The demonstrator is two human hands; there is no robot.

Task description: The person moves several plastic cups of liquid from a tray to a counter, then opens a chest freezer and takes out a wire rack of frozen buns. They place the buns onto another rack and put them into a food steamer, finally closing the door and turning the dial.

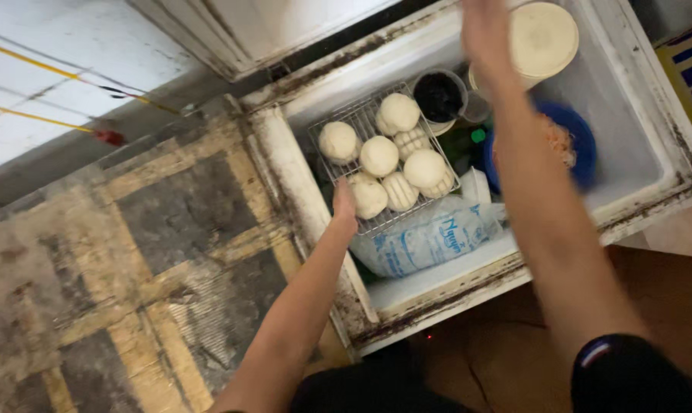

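Note:
I look down into an open chest freezer (644,130) with a stained white rim. A wire rack (338,164) carrying several pale round dough balls (380,155) rests across its left part. My left hand (344,205) grips the rack's near left corner, fingers curled on the wire. My right hand (485,34) reaches up over the far side of the freezer, blurred, next to a round cream lid (543,38); whether it holds anything is unclear.
Under the rack lies a clear plastic bag of ice (430,241). A blue bowl (579,145), a dark-filled cup (438,97) and green bottle caps (478,136) sit inside. Worn patterned floor (132,268) spreads left; the freezer lid (246,30) stands open.

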